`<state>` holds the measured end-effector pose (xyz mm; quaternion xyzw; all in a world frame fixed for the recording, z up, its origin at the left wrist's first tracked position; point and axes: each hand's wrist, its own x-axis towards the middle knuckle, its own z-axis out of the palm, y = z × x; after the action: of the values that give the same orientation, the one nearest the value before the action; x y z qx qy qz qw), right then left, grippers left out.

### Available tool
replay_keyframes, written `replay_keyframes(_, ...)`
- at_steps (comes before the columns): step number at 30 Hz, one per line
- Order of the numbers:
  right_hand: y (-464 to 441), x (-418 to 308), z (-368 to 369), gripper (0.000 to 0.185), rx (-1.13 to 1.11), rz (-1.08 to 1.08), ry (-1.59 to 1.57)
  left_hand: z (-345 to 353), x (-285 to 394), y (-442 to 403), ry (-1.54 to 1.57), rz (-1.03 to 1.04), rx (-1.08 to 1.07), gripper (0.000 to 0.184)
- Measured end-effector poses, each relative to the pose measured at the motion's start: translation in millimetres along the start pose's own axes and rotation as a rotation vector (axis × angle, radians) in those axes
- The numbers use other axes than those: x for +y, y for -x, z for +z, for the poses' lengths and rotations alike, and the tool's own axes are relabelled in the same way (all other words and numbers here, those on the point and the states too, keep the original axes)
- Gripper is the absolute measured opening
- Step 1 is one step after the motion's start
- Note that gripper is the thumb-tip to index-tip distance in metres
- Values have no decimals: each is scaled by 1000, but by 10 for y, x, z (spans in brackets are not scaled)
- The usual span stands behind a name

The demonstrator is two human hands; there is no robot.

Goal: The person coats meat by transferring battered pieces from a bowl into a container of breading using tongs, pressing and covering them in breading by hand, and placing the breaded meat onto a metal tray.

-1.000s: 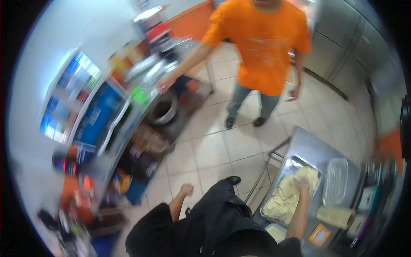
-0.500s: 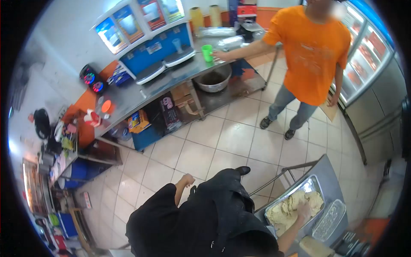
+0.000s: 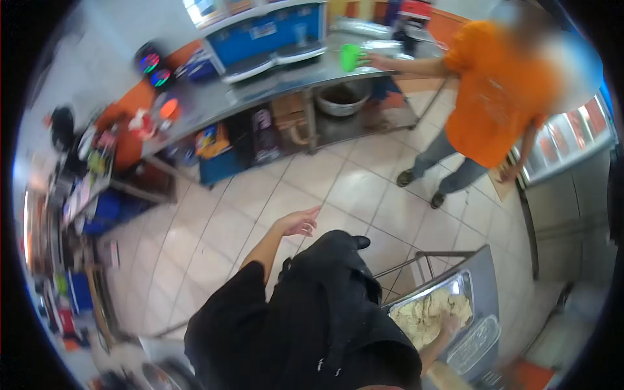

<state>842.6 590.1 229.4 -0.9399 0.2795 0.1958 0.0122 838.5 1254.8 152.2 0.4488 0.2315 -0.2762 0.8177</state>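
Note:
My left hand [image 3: 299,222] is held out over the tiled floor with its fingers stretched, and nothing is in it. At the lower right, a metal tray [image 3: 469,286] holds a pale yellow, lumpy dough [image 3: 424,317]. My right hand [image 3: 450,323] is down on this dough at the tray's right side; its fingers are blurred and partly hidden. Beside the tray lies a clear plastic lid or shallow container [image 3: 474,344]. Both stand on a grey metal table [image 3: 484,273].
A person in an orange shirt [image 3: 491,91] stands across the floor, one hand at a green cup [image 3: 351,57] on a long steel counter [image 3: 260,91]. Underneath is a large metal bowl [image 3: 342,101]. At right stands a glass-door fridge [image 3: 565,143].
My left hand has swung forward and out, its fingers now extended. My right hand stays at the dough. The view has shifted; the other person still reaches to the green cup.

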Motion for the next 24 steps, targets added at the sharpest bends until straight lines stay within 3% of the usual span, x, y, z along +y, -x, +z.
replay_keyframes(1, 105, 18, -24, 49, 9, 28, -34, 20, 256, -86, 116, 52, -141, 62)
replay_keyframes(3, 235, -73, -142, 47, 31, 75, -106, 224, 694, -320, 16, 78, -78, 64)
replay_keyframes(8, 136, 465, 344, 35, 216, -165, -45, 670, 946, -982, -244, 153, 100, 67)
replay_keyframes(10, 509, 485, 196, 26, 189, 2, -111, 960, 988, -1328, -330, 227, 64, 67)
replay_keyframes(12, 1063, 503, 88, 28, 355, 58, -677, 1339, 990, -1568, -486, 108, -89, 67)
replay_keyframes(14, 1404, 469, 280, 29, 471, 259, -1594, 1980, 1028, -1801, -689, 10, -260, 62)
replay_keyframes(16, 1945, 240, 88, 31, 684, 410, -1557, 2444, 828, -2045, -850, -87, -405, 56)
replay_keyframes(17, 2196, 196, -135, 32, 526, 692, -1371, 2651, 675, -2128, -944, -156, -501, 53)
replay_keyframes(18, 2500, 322, 168, 30, 673, 567, -763, 2831, 533, -2180, -997, -194, -589, 52)
replay_keyframes(19, 2751, 0, -143, 32, 761, 910, -1287, 2969, 431, -2173, -1042, -224, -664, 50)
replay_keyframes(20, 2992, -6, -37, 36, 722, 1127, -1234, 3146, 336, -2136, -1102, -278, -732, 49)
replay_keyframes(22, 3497, -273, -145, 40, 892, 1335, -967, 3378, 186, -1963, -1230, -376, -843, 46)
replay_keyframes(24, 4077, -453, -22, 41, 645, 1514, -865, 3386, 85, -1921, -1338, -501, -995, 46)
